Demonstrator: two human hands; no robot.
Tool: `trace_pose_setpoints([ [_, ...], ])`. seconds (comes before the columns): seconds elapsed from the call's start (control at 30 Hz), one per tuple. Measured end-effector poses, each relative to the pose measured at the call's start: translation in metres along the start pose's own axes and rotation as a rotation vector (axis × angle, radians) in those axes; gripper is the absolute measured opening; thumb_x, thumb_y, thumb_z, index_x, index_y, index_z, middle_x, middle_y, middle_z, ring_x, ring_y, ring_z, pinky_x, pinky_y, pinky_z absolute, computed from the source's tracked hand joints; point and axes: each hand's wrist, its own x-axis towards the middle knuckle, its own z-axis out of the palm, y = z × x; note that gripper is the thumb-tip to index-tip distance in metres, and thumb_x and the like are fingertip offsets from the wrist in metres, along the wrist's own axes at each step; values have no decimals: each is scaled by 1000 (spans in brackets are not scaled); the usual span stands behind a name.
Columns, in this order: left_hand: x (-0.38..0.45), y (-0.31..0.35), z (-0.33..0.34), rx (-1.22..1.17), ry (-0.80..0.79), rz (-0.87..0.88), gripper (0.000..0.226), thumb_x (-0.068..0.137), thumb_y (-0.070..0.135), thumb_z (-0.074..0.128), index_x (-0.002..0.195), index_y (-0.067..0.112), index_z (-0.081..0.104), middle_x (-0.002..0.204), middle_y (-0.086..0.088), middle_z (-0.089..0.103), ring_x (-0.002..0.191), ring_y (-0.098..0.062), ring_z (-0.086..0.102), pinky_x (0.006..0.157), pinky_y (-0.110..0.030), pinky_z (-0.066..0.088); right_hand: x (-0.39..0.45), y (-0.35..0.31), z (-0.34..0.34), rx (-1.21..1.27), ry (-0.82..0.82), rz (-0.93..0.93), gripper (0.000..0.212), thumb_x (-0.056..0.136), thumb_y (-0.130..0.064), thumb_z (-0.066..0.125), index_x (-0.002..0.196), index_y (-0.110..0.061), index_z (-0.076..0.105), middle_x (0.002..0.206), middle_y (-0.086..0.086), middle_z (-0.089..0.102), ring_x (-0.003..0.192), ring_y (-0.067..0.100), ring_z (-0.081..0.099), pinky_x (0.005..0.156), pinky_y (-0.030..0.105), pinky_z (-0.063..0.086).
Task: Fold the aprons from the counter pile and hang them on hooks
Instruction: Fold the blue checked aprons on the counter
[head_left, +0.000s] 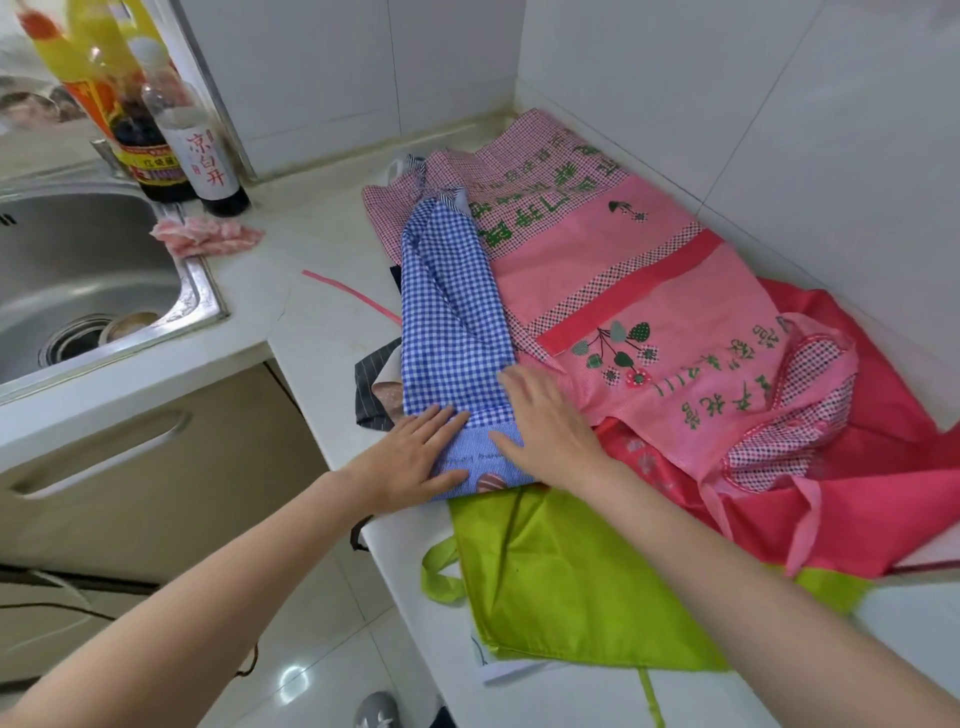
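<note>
Looking down from my head camera, my left hand (415, 457) lies flat, fingers straight, on the near end of the blue-and-white checked cloth apron (454, 312), folded into a long strip on the white stone surface (322, 322). My right hand (545, 421) presses flat beside it, fingers spread. The strip lies over a pink gingham apron with green lettering (623, 291); a lime-green nylon apron (561, 571) sits nearer me. A steel sink (78, 270) is at left.

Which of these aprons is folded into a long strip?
The blue checked apron, under both hands; the pink printed apron and lime green apron lie spread out.
</note>
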Motion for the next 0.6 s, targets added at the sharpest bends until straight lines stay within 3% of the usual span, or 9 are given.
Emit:
trace_pose_setpoints([
  [0.07,-3,4,-5,42,-87,3,125,47,91,-20,147,16,-18,157,-5,-12,143,-15,-15,110,-26,-14,-10,2,4,-157,-215,-230,78,93,-43,48,151,-11,7,159,6,-1,146,19,-2,120,40,2],
  [0.13,-1,6,-12,68,-153,11,132,42,95,-17,148,16,-16,158,-5,-12,144,-15,-13,113,-29,-12,-13,5,13,-264,-318,-230,85,89,-29,52,151,-10,-3,158,6,-13,146,18,-10,119,42,-3],
  [0.2,3,2,-23,-14,-97,-20,132,46,95,-14,151,18,8,158,-3,13,145,-17,11,116,-34,1,-10,6,18,-303,-324,-157,81,90,-10,47,150,-8,-7,158,7,-13,146,18,-9,120,41,0],
  [0.27,8,-7,-43,-5,33,-4,118,61,89,-12,143,20,37,146,1,40,133,-17,37,112,-37,19,-10,2,17,-295,-318,-140,71,91,0,33,150,-6,-7,158,8,-11,146,19,-8,120,40,2],
  [0.33,20,-15,-59,92,218,71,79,87,66,8,137,19,47,139,-2,47,124,-23,47,102,-40,34,-10,4,26,-292,-184,-185,65,88,1,21,150,-3,1,159,12,-3,147,23,1,119,43,9],
  [0.4,42,-19,-70,158,263,112,44,98,24,30,141,20,42,147,-3,38,128,-26,41,100,-42,38,-8,7,32,-295,-66,-204,64,85,0,20,149,-1,15,157,15,11,145,26,14,117,45,18],
  [0.5,80,-20,-84,164,134,109,61,90,-6,36,142,25,39,152,4,31,132,-22,33,104,-40,36,0,1,17,-284,-305,-184,66,91,2,31,151,-7,4,159,8,-1,147,19,1,119,39,4],
  [0.6,114,-19,-97,148,14,107,58,92,-3,38,140,30,41,144,8,42,126,-21,34,103,-39,32,20,4,0,-113,-417,-139,64,89,-3,49,148,-8,26,155,9,24,142,20,25,116,36,20],
])
